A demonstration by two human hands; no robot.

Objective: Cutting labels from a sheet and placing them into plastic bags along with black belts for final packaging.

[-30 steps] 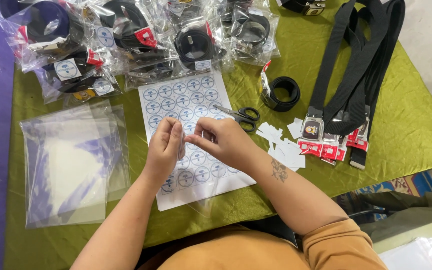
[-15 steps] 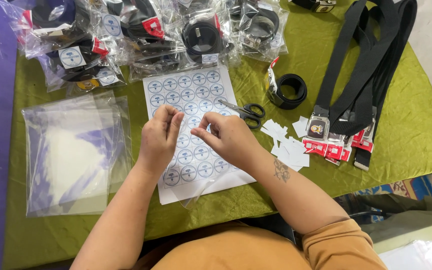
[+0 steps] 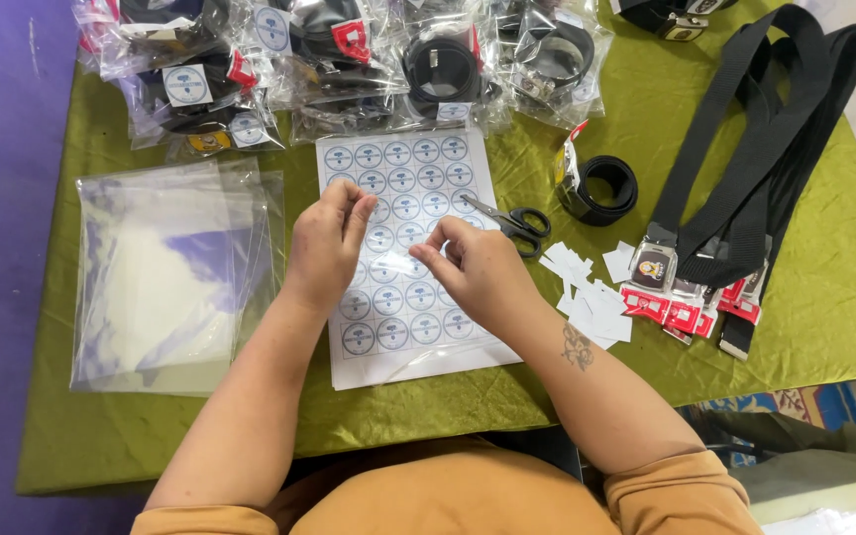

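A white sheet of round blue-and-white stickers [image 3: 400, 178] lies on the green tablecloth in front of me. My left hand [image 3: 324, 243] rests on the sheet's left side, fingertips pinched on its surface. My right hand [image 3: 478, 272] hovers over the sheet's right side with thumb and forefinger pinched together; whether a sticker is between them is too small to tell. Black-handled scissors [image 3: 512, 223] lie just right of the sheet, close to my right hand.
Clear plastic bags [image 3: 165, 272] are stacked at the left. Several bagged black belts [image 3: 349, 59] line the far edge. A rolled black belt [image 3: 601, 188], loose black belts [image 3: 745, 159] with red tags, and white paper scraps [image 3: 591, 292] lie at the right.
Both hands have shifted slightly along the sticker sheet, still pinching at it. My view has tilted, so the table sits lower in the frame.
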